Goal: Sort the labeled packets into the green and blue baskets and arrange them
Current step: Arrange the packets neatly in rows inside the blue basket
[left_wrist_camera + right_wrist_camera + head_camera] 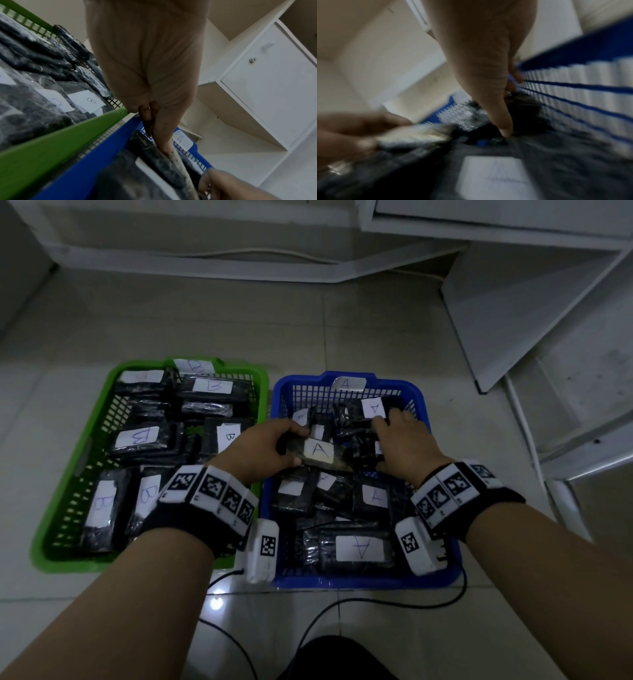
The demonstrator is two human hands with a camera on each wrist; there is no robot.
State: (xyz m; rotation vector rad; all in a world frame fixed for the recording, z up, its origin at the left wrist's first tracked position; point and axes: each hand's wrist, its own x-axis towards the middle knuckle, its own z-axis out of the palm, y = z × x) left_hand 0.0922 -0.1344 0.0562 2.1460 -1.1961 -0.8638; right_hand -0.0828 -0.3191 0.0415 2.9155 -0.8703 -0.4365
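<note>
A green basket on the left holds several black packets with white B labels. Beside it, a blue basket holds several black packets labelled A. My left hand grips one A packet by its left end, just above the middle of the blue basket. The left wrist view shows its fingers clamped on that packet's edge. My right hand reaches down among the packets at the blue basket's back right. In the blurred right wrist view its thumb touches a dark packet, and any grip is unclear.
Both baskets stand on a pale tiled floor. A white cabinet rises at the right and a white wall base runs along the back. Black cables trail over the floor in front of the blue basket, near dark clothing.
</note>
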